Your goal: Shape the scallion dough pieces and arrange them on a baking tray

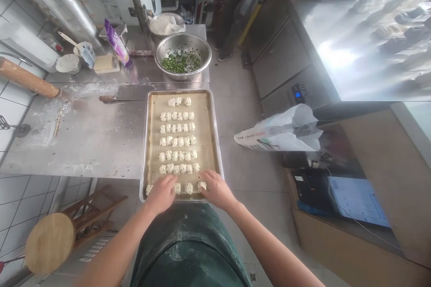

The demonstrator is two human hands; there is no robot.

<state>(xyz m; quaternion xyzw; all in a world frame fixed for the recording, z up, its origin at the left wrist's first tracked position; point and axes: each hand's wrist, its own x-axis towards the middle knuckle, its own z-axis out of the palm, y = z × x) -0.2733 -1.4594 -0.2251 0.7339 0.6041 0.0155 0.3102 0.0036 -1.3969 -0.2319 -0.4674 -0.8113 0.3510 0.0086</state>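
Note:
A metal baking tray (218, 154) lined with brown paper holds several rows of small, pale, ridged dough rolls flecked with green. My left hand (164, 193) is over the nearest row, fingers bent and close together around a dough roll (177, 188) that is partly hidden. At that row's right end, my right hand (217, 189) has its thumb and fingers on either side of another dough roll (201, 186). Between the two hands one dough roll (188, 188) lies untouched. The farthest row, at the tray's top, is short.
A steel bowl of chopped greens (182, 60) stands beyond the tray. On the floury steel table (90, 143) lie a cleaver (133, 93) and a rolling pin (28, 78). A white sack (276, 130) stands on the right, a wooden stool (50, 242) at lower left. A person's legs (235, 13) show behind.

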